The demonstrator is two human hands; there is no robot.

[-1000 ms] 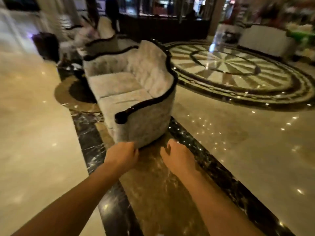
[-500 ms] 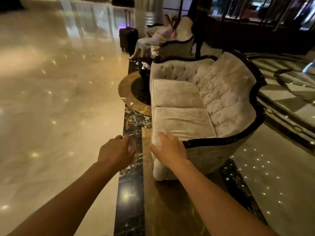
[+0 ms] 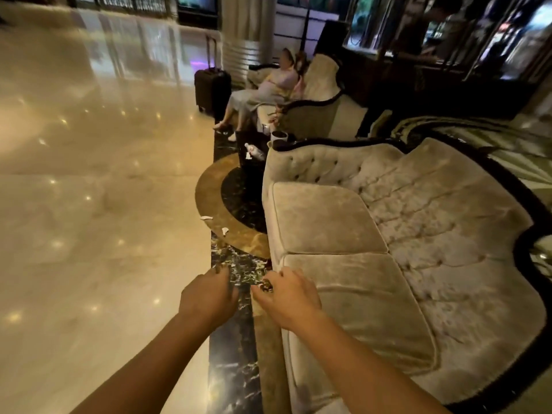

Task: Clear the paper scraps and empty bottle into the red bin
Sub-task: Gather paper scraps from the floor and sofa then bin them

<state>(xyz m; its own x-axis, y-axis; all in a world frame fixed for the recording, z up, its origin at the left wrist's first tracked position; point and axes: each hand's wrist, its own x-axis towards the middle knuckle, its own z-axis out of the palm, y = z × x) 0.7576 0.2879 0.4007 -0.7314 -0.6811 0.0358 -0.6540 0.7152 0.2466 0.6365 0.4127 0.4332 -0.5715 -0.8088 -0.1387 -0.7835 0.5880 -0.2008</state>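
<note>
Two white paper scraps lie on the floor ahead, one point(image 3: 205, 217) at the edge of the round brown inlay and one point(image 3: 225, 230) just nearer. A clear plastic bottle point(image 3: 254, 150) lies on a dark low table point(image 3: 251, 168) beyond the sofa's far arm. No red bin is in view. My left hand point(image 3: 209, 297) and my right hand point(image 3: 286, 297) are stretched forward side by side above the dark marble strip. Both hold nothing, fingers loosely curled and slightly apart.
A cream tufted sofa point(image 3: 388, 249) with black trim fills the right side. Beyond it a person point(image 3: 268, 88) sits in an armchair beside a dark suitcase point(image 3: 212, 88). Polished beige floor point(image 3: 89, 204) spreads to the left. A dark counter stands at the back right.
My view has swung left and moved forward along the sofa's front. The scraps and the bottle on the low table have come closer. Both hands stay held out in front.
</note>
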